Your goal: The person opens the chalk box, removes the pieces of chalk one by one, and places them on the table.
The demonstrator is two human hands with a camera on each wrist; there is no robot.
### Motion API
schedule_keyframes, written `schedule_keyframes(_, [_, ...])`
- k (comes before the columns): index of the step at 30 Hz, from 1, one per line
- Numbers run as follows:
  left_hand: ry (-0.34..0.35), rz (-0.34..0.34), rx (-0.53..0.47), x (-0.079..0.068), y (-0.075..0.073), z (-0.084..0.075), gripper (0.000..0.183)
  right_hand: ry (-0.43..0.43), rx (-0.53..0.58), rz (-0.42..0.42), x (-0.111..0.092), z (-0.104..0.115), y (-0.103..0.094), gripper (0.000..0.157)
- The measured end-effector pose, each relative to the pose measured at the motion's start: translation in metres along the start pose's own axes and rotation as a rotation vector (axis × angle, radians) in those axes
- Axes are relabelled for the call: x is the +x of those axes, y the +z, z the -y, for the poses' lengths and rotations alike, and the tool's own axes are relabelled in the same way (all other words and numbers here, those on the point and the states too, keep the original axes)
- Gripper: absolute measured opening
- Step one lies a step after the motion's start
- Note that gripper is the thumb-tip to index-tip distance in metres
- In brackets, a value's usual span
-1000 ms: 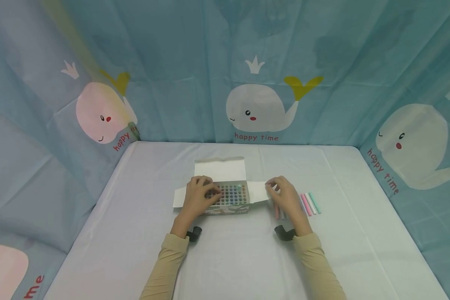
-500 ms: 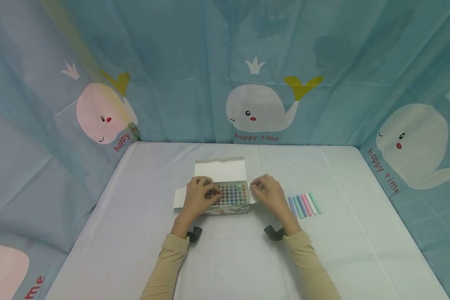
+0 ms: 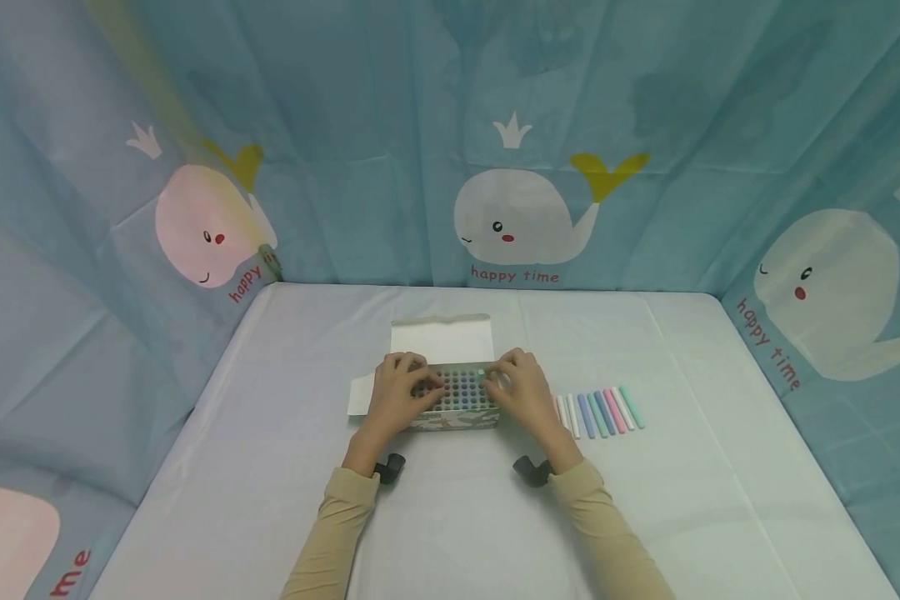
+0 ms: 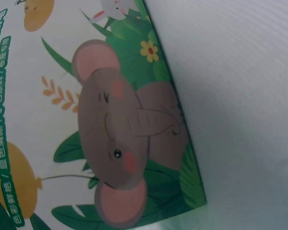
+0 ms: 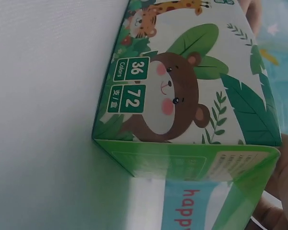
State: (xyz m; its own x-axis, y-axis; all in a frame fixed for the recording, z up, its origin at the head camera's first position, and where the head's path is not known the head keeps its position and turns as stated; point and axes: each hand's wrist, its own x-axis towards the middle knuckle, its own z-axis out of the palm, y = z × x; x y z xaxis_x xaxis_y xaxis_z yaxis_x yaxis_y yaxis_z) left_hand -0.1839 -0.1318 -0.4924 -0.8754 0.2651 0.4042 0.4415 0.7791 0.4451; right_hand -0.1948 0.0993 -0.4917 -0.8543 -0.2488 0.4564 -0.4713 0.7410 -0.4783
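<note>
An opened chalk box [image 3: 457, 418] stands mid-table, packed with upright coloured chalks [image 3: 462, 390]. My left hand [image 3: 399, 392] lies over its left end, fingers curled at the rim, thumb and index bent above the chalks. The right hand [image 3: 522, 396] is over the right end, thumb and index apart, their tips right at a light-green chalk [image 3: 482, 373] that sticks up above the others. In the left wrist view the box front [image 4: 115, 120] shows a printed elephant. The right wrist view shows a bear print [image 5: 170, 96] and the green end flap [image 5: 249, 196], with fingers [image 5: 285, 177] beside it.
A row of loose chalks [image 3: 603, 414] in white, blue, green and pink lies right of the box, partly behind the right wrist. The white lid flap [image 3: 442, 340] is folded back; a side flap [image 3: 359, 396] sticks out left. A patterned curtain [image 3: 345, 200] surrounds the white table [image 3: 232, 500].
My right hand has moved left from beside the chalk row, across the right flap, to the box's right end. More of the row shows now. The left hand has stayed in place.
</note>
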Motion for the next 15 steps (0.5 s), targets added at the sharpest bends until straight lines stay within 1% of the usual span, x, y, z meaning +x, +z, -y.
schedule_keyframes(4, [0.015,-0.015,0.006,-0.0001,-0.0001,0.0,0.01,0.001,-0.002,-0.007,0.0012,-0.0007,0.0023,0.013])
schedule_keyframes(12, [0.011,-0.002,0.012,0.0,0.0002,0.0012,0.01,0.031,-0.013,-0.018,0.003,0.0008,0.0037,0.011])
schedule_keyframes(15, [0.011,-0.003,0.011,-0.0001,0.0006,0.0013,0.009,0.027,-0.008,-0.031,0.0028,0.0011,0.0045,0.011])
